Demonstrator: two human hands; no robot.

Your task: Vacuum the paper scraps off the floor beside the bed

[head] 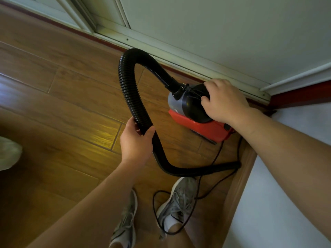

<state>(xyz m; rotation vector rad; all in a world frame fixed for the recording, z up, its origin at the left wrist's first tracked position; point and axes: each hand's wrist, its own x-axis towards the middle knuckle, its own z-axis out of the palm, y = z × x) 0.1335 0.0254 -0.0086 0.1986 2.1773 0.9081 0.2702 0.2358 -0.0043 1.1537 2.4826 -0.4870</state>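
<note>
We see both hands on the machine. The right hand (223, 102) lies over the top of the vacuum cleaner (198, 115), fingers curled down onto its black upper housing; whether they close round a handle beneath we cannot tell. Under that hand, the black dome sits on a red base, and the base rests on the wooden floor (59, 97).

The left hand (136, 142) is closed round the black ribbed hose (129, 90), thumb on one side, fingers wrapped on the other. From this grip the hose climbs away from us, arches over, and comes down into the socket at the front of the cleaner, just ahead of the right hand's fingertips. Below the left hand the hose runs on towards us and bends off under the right forearm, lying along the floor; its far end is hidden.

A thin black power cord (180, 212) trails from the rear of the red base, loops on the floor beneath the right arm, and crosses the nearer grey shoe (180, 199). A second grey shoe (127, 222) shows under the left forearm.

Right of the right arm, a pale bed (279, 203) edge with a wooden side rail. Beyond both hands, a white door frame (179, 56) meets the floor.

No paper scraps can be made out on the visible floor; something pale and blurred sits far left of the left hand, unidentified.
</note>
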